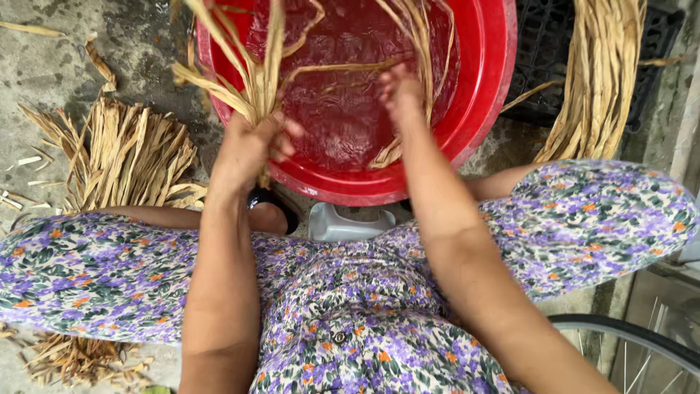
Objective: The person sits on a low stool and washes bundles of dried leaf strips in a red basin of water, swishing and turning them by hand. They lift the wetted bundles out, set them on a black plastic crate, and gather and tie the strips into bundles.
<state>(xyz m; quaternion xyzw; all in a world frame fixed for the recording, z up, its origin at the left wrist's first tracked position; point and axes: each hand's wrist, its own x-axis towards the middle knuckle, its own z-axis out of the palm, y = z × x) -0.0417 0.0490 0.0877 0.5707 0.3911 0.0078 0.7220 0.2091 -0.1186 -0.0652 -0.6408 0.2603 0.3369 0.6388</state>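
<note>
A bunch of dried straw-coloured strips (251,76) is clasped in the left hand (248,149), whose fingers are closed round the gathered ends, the loose lengths fanning up and away from the hand over the red basin (485,95). The basin lies just beyond both hands and is seen to hold water. The right hand (401,91) is reached into the basin and is set against a second lot of strips (419,44) that hang over the far side; whether it is closed on them cannot be told, as the fingers are largely hidden.

The soaking is judged to be partly done: some strips are already in the water, while a dry pile (127,157) is left on the floor to the outside of the left hand, and a long bundle (598,80) is draped beyond the right hand over a black crate (543,58).

The strips appear flat, papery, pale tan and frayed at the ends.
</note>
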